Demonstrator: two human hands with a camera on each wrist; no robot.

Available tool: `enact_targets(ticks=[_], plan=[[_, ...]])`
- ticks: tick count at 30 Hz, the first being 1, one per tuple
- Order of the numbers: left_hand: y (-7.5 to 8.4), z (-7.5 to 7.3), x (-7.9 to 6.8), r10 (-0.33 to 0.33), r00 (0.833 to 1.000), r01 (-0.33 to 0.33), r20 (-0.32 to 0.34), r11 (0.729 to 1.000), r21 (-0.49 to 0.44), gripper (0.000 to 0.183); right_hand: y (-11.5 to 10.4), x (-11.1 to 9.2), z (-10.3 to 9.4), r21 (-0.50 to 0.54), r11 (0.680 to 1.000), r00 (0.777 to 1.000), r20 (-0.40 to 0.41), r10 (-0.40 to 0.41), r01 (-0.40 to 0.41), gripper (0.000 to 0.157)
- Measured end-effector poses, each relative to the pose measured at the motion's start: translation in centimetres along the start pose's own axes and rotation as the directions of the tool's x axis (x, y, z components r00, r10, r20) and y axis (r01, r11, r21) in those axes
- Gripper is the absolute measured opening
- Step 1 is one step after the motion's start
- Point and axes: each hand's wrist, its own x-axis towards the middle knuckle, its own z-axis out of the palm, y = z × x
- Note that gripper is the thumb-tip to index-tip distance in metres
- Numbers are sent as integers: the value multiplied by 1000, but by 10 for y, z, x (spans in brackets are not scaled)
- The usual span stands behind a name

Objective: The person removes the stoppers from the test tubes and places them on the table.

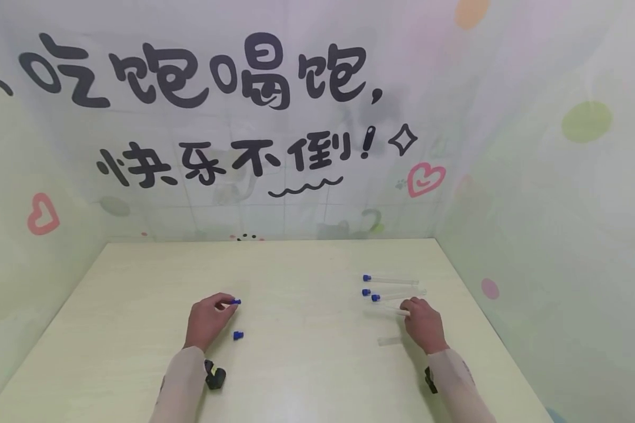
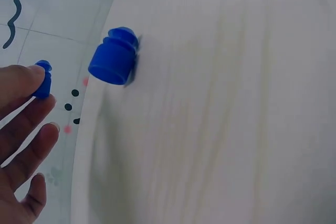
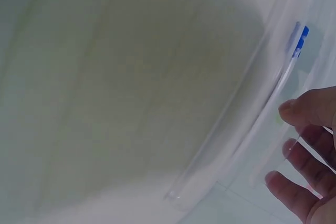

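My left hand point(image 1: 207, 320) is above the left part of the table, pinching a small blue stopper point(image 2: 43, 80) between thumb and fingertips. Another blue stopper point(image 2: 113, 59) lies on its side on the table close to that hand. On the right side, my right hand point(image 1: 424, 324) pinches a clear tube point(image 1: 387, 309) near one end, with its length pointing left. An uncapped clear tube point(image 1: 388, 341) lies nearer the front, partly hidden by the right hand. Just beyond the right hand lie several clear tubes with blue stoppers point(image 1: 367, 277) at their left ends.
The pale wooden table point(image 1: 296, 364) ends at a printed backdrop point(image 1: 275, 217) behind, with fabric walls on both sides. Black wrist cameras point(image 1: 215, 376) sit on both wrists.
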Motion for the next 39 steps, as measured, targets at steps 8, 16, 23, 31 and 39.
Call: enact_targets(ticks=[8,16,23,31,39], plan=[[-6,1,-1,3,1000,-4,19,999,49,20,5,-4,-6,14,997,989,126,79,-81,21],[-8,-1,-3,-18,996,11,92,997,79,17,10,-6,-3,8,997,986,151,70,-72,22],[-10,-1,-3,-32,989,21,141,996,85,15,13,-5,-4,10,998,981,185,66,-69,22],[-10,0,-3,-61,980,45,189,995,90,16,16,-1,-4,12,994,966,235,107,-113,25],[-12,1,-2,-47,981,29,189,995,97,17,18,0,-1,15,992,966,232,118,-125,23]])
